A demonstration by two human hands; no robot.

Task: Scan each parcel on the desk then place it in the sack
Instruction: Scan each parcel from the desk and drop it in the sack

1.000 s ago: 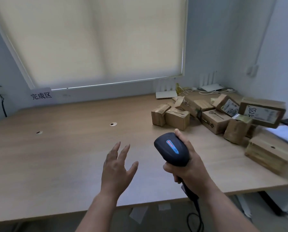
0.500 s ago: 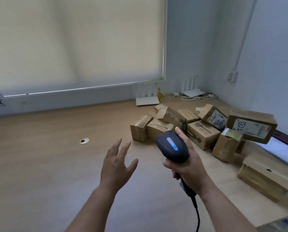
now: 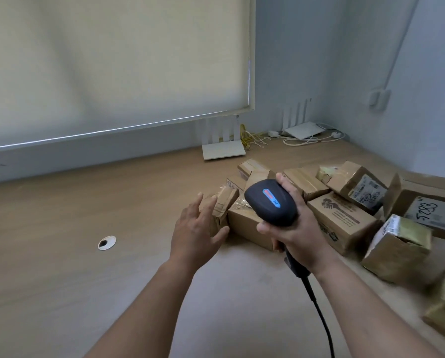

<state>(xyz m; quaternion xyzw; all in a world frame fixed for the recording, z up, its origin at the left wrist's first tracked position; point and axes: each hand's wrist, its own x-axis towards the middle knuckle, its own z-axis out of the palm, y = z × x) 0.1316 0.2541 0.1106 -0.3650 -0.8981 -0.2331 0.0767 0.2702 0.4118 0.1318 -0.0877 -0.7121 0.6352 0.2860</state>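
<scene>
Desk: left hand splayed, right hand gripping scanner.

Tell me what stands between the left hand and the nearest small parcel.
Nothing visible. The left hand is open, its fingertips right at the small taped parcel at the left edge of the pile. The scanner, gripped by the right hand, is off to the right, clear of that path.

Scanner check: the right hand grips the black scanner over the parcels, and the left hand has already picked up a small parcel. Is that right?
Not quite. The head view shows the left hand open, fingers spread, reaching toward the small parcel at the near edge of the pile; it holds nothing. The rest stands: the right hand grips the black scanner over the parcels.
</scene>
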